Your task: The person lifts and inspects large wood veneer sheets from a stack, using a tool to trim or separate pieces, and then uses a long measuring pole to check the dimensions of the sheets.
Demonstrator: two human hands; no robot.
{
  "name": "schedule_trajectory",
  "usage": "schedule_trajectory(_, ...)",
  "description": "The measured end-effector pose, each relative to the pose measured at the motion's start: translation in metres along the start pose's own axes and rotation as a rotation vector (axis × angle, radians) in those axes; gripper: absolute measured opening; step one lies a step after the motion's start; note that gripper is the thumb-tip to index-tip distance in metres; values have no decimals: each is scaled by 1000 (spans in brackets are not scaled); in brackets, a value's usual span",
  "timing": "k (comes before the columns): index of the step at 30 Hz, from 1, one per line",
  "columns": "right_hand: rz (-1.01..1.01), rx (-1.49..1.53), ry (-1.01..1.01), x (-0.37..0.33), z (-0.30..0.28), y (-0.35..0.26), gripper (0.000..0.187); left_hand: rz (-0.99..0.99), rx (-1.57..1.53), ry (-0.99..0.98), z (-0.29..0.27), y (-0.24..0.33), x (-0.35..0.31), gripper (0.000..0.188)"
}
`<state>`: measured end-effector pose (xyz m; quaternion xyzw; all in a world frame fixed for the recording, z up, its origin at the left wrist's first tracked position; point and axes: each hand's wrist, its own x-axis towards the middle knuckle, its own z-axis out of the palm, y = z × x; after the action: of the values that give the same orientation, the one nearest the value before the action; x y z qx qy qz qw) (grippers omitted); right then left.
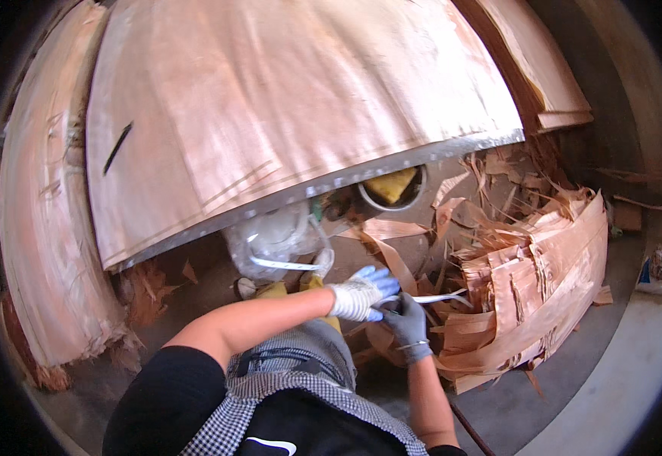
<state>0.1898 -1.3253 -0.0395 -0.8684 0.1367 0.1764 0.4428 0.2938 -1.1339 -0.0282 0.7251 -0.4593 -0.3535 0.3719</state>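
Observation:
My left hand point(364, 294), in a white knit glove with blue fingers, reaches across my front with its fingers stretched and apart. Close against it, my right hand point(408, 325), in a grey glove, has its fingers curled at a thin white strap point(439, 297). One part of the strap shows in the gap between the two hands; its other end runs right to a bundle of thin wood veneer sheets point(532, 296). That bundle has ragged, torn edges and sits on the floor beside my right hand.
A wide stack of veneer sheets point(293, 91) with a pale front edge fills the far side. Another veneer stack point(50, 197) stands left. A clear plastic bag point(270, 232) and a round container point(393, 188) holding something yellow sit under the edge. Veneer scraps point(452, 190) litter the floor.

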Motion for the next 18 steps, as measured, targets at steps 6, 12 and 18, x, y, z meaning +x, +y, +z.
schedule_trajectory(6,37,540,-318,-10,98,-166,27,-401,-531,509,-2,9,-210,25)
schedule_trajectory(12,109,919,-330,-59,221,-250,14,-495,-191,1006,3,28,-352,21)
schedule_trajectory(18,321,1277,-622,-55,268,-263,18,-477,160,954,48,20,-422,17)
